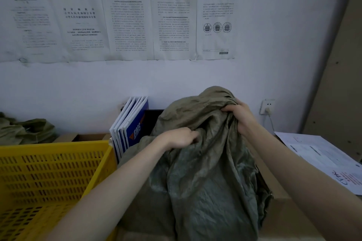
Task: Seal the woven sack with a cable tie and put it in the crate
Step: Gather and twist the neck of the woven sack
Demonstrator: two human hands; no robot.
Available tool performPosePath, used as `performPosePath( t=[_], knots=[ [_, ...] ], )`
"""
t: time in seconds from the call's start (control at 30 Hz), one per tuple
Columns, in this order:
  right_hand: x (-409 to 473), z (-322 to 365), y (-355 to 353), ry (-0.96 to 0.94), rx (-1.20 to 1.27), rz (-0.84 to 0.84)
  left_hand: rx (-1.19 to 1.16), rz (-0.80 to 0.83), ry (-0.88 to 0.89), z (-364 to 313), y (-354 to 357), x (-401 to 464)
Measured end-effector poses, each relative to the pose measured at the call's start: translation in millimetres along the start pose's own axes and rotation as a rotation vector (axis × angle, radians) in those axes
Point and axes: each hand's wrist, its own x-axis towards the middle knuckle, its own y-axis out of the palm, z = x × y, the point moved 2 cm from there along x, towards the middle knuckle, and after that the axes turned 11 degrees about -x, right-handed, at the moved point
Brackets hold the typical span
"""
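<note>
The perforated yellow plastic crate (49, 178) runs off the left and bottom edges; print on the white wall sheets (127, 25) is too blurred to read

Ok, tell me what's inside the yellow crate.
The yellow crate shows only its bare slotted walls and floor; no sack lies in it. Its near corner is hidden behind the left forearm.

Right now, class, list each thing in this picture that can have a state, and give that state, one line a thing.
woven sack: upright, mouth bunched, no tie visible
left hand: grips the sack's front fabric
right hand: grips the bunched top
yellow crate: open-topped, no sack inside
blue booklets: standing, leaning
wall socket: plug inserted
wall papers: stuck up
</note>
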Motion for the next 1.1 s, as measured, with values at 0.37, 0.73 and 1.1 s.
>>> performPosePath(
  t=[0.37,0.73,1.1],
  knots=[
    [-6.9,14.3,-26.7,-0.135,0.140,0.017,-0.578,-0.038,-0.210,22.9,30.0,34.1],
    [-1.4,11.7,-37.4,0.004,0.016,-0.133,-1.129,-0.454,0.000,8.3,-20.4,40.2],
    [-4.3,8.2,-22.8,0.230,-0.271,-0.019,-1.038,-0.748,0.307,-35.5,-114.5,20.2]
  ],
)
